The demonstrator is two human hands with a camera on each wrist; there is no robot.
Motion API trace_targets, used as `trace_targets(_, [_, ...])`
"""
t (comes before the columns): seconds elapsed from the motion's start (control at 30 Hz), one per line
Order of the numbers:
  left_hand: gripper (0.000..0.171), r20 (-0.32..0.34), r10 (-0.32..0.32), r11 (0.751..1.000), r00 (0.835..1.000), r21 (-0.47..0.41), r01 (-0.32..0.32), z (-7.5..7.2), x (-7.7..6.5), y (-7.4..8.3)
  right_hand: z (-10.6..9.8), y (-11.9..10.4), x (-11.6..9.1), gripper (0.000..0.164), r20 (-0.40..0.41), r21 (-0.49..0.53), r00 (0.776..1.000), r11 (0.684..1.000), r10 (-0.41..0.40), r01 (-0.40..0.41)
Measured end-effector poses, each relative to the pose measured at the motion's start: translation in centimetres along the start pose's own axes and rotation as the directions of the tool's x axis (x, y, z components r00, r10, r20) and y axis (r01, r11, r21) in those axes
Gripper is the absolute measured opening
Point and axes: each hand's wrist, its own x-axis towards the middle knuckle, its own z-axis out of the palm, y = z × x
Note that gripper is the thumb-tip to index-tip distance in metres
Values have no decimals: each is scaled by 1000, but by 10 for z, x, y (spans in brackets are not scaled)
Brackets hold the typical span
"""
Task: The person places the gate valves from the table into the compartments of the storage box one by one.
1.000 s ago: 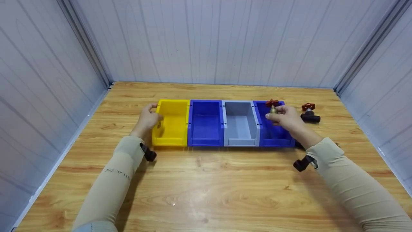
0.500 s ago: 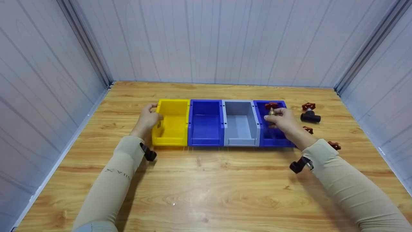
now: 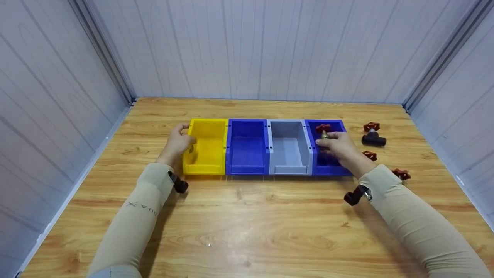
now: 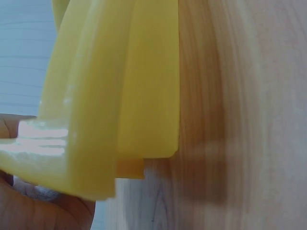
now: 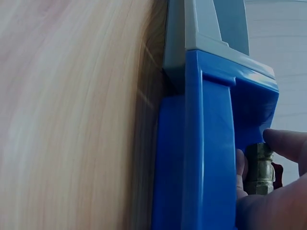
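Note:
Four bins would exceed a plain tally, so several open-front bins stand joined in a row: a yellow bin [image 3: 206, 170], a blue bin [image 3: 247, 170], a grey bin [image 3: 290, 170] and a second blue bin [image 3: 332, 170] at the right end. My left hand [image 3: 178, 144] grips the yellow bin's left side wall, thumb inside it. In the head view my right hand [image 3: 339, 148] is over the right-end blue bin, pinching a brass gate valve [image 3: 324, 135] with a red handwheel. The right wrist view shows the valve's brass body [image 5: 259, 168] between thumb and fingers, within the bin's walls.
Right of the bins lies a black tee-shaped valve [image 3: 373, 139] with a red handwheel. Nearer, two more red handwheels [image 3: 370, 155] show, partly hidden by the right arm. White panel walls [image 3: 247, 50] enclose the wooden table [image 3: 239, 224] at the back and sides.
My right hand has moved slightly left and lower over the right-end blue bin with the valve. More red handwheels show beside the right arm. The left hand stays put.

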Motion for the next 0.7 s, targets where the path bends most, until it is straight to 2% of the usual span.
trace_targets(0.23, [66,-14,-16,1000,1000,7,16,0,2,1,6,0,4,67,-17,13,1000,1000,25,-25])
trace_targets(0.4, [64,-16,-33,999,999,-16,32,0,2,1,9,3,7,63,-37,-25,999,999,21,-22])
trace_targets(0.7, [62,-18,-9,1000,1000,-25,9,1,0,0,9,7,12,60,-61,-105,996,992,65,-71])
